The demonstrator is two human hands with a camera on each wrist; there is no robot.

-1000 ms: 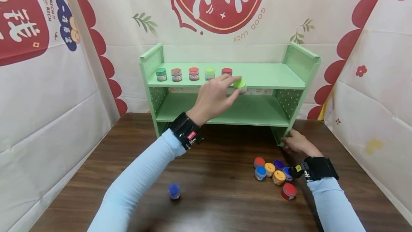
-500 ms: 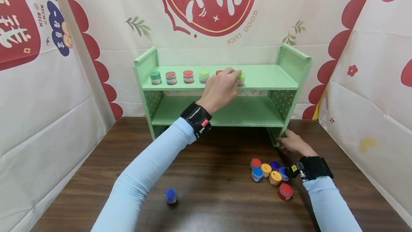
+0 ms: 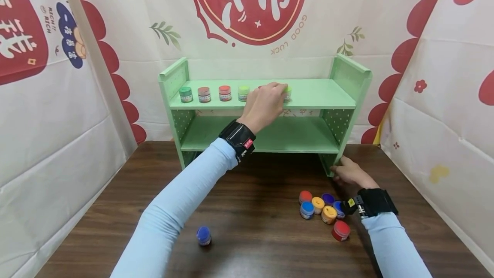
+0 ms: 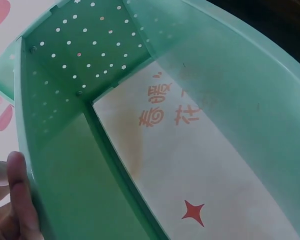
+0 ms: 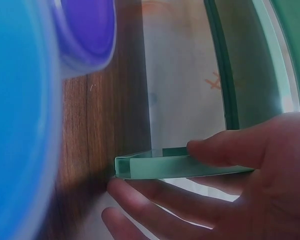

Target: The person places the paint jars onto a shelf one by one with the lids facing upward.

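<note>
My left hand (image 3: 265, 105) reaches to the green two-tier shelf (image 3: 339, 91) and holds a small lime-lidded paint jar (image 3: 287, 94) at the front of its upper board. The hand covers part of that jar and nearly all of a red-lidded one beside it. Left of the hand stand paint jars with a lime lid (image 3: 243, 93), a red lid (image 3: 225, 93), a brownish-pink lid (image 3: 204, 94) and a dark green lid (image 3: 186, 94). Low on the right, my right hand (image 3: 352, 172) grips the shelf's side leg, thumb (image 5: 225, 147) on one face and fingers on the other.
On the dark wooden table (image 3: 247, 209), several paint jars cluster near my right wrist, among them a light blue one (image 3: 307, 210) and an orange one (image 3: 329, 215). A red jar (image 3: 341, 231) sits in front of them. One blue jar (image 3: 203, 236) stands apart, front left.
My left hand has brought the lime-lidded jar up and back onto the upper board, in line with the others. The right hand keeps its grip on the shelf leg. The head view has shifted slightly.
</note>
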